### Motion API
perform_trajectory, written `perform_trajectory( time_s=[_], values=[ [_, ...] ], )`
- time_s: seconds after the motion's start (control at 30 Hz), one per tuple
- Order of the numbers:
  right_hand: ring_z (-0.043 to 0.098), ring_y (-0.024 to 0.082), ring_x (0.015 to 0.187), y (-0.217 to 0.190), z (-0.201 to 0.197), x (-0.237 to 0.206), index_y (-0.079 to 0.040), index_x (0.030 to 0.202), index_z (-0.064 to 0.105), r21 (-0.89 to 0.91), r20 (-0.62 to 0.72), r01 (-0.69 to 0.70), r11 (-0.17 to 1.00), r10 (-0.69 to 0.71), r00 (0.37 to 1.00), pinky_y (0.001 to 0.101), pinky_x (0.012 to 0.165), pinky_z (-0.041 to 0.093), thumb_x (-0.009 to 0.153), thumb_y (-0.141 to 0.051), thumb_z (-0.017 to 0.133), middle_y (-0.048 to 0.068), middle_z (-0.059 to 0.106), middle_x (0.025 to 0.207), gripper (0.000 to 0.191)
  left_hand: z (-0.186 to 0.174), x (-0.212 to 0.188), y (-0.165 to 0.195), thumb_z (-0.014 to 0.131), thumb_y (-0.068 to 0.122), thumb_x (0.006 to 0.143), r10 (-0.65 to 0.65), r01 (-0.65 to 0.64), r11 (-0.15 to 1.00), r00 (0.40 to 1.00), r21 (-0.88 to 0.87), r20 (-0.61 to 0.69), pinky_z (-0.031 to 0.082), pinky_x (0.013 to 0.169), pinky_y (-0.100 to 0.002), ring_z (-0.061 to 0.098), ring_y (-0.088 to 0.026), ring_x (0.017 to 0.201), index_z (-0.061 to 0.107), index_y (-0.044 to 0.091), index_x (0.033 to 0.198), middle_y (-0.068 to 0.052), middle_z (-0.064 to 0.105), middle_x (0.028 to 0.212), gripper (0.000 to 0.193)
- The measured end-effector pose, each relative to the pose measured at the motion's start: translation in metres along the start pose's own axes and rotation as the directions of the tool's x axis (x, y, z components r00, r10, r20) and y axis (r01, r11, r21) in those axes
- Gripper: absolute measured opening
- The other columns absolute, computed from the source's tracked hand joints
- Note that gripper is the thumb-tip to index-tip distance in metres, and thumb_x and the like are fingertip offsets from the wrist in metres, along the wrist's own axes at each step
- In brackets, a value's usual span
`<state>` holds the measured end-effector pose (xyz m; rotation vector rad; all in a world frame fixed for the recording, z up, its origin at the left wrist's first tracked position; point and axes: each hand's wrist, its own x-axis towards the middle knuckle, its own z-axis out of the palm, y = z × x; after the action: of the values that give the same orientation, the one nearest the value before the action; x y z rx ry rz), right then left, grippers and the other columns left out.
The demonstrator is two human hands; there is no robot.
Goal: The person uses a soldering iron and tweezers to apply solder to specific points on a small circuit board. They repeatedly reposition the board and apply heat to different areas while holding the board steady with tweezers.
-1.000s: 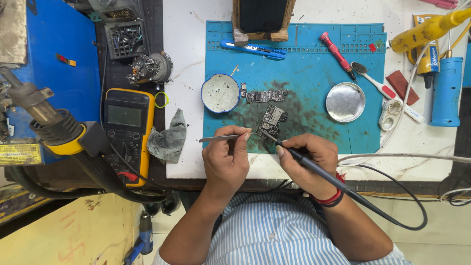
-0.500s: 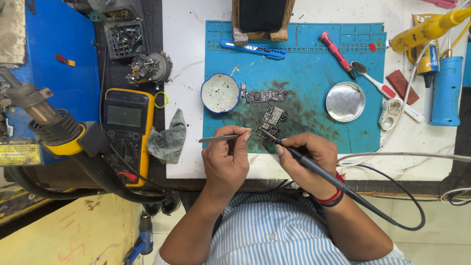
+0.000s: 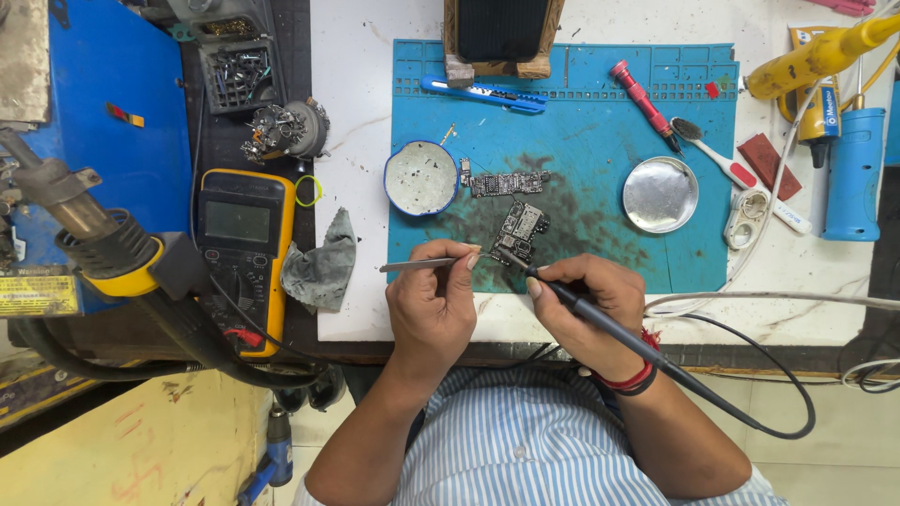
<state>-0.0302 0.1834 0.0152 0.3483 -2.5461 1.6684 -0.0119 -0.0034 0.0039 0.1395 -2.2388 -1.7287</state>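
Note:
A small dark circuit board [image 3: 521, 230] lies on the blue work mat [image 3: 600, 131]. My left hand [image 3: 433, 305] grips metal tweezers [image 3: 422, 265], their tips pointing at the board's near edge. My right hand [image 3: 586, 305] holds a black soldering iron [image 3: 600, 317] like a pen, its tip touching the same near edge of the board. The iron's black cable [image 3: 750, 412] trails off to the right. A second, longer board strip [image 3: 506, 182] lies just beyond the first.
A round tin with grey residue [image 3: 420, 178] and a shiny metal lid [image 3: 660, 194] sit on the mat. A yellow multimeter [image 3: 246, 253], grey rag [image 3: 323, 267] and hot-air nozzle [image 3: 84, 225] are at left. A brush [image 3: 736, 173], red screwdriver [image 3: 642, 101] and blue knife [image 3: 483, 92] lie farther back.

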Motion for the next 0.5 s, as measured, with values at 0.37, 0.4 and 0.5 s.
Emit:
perform_trajectory(
  time_s=[0.37, 0.4, 0.5],
  values=[
    [0.063, 0.004, 0.066, 0.0037, 0.0012, -0.0043, 0.001, 0.096, 0.069, 0.079, -0.028, -0.033, 0.996, 0.035, 0.999, 0.0195, 0.058, 0.047, 0.088, -0.001, 0.078, 0.005, 0.071, 0.078, 0.013, 0.0006, -0.0010, -0.0016, 0.068, 0.004, 0.102, -0.013, 0.013, 1.000, 1.000, -0.015, -0.001, 0.057, 0.066, -0.023, 0.071, -0.008, 0.076, 0.062, 0.000, 0.107, -0.008, 0.077, 0.096, 0.009],
    [0.062, 0.004, 0.066, 0.0040, 0.0009, -0.0047, 0.001, 0.096, 0.069, 0.074, -0.029, -0.032, 0.997, 0.034, 0.999, 0.0195, 0.058, 0.047, 0.087, -0.001, 0.078, 0.005, 0.070, 0.078, 0.013, 0.0004, -0.0010, -0.0018, 0.068, 0.004, 0.102, -0.002, 0.002, 1.000, 1.000, -0.026, -0.001, 0.058, 0.068, -0.023, 0.072, -0.009, 0.078, 0.062, 0.000, 0.108, -0.009, 0.077, 0.097, 0.009],
    [0.062, 0.005, 0.064, 0.0044, -0.0013, -0.0043, 0.001, 0.095, 0.069, 0.046, -0.013, -0.014, 0.999, 0.014, 1.000, 0.0198, 0.057, 0.046, 0.086, -0.001, 0.078, 0.005, 0.070, 0.076, 0.013, 0.0000, -0.0010, -0.0018, 0.067, 0.003, 0.102, 0.018, -0.018, 0.999, 1.000, -0.049, 0.010, 0.059, 0.072, -0.024, 0.074, -0.010, 0.083, 0.061, -0.001, 0.109, -0.010, 0.077, 0.100, 0.010]
  ],
)
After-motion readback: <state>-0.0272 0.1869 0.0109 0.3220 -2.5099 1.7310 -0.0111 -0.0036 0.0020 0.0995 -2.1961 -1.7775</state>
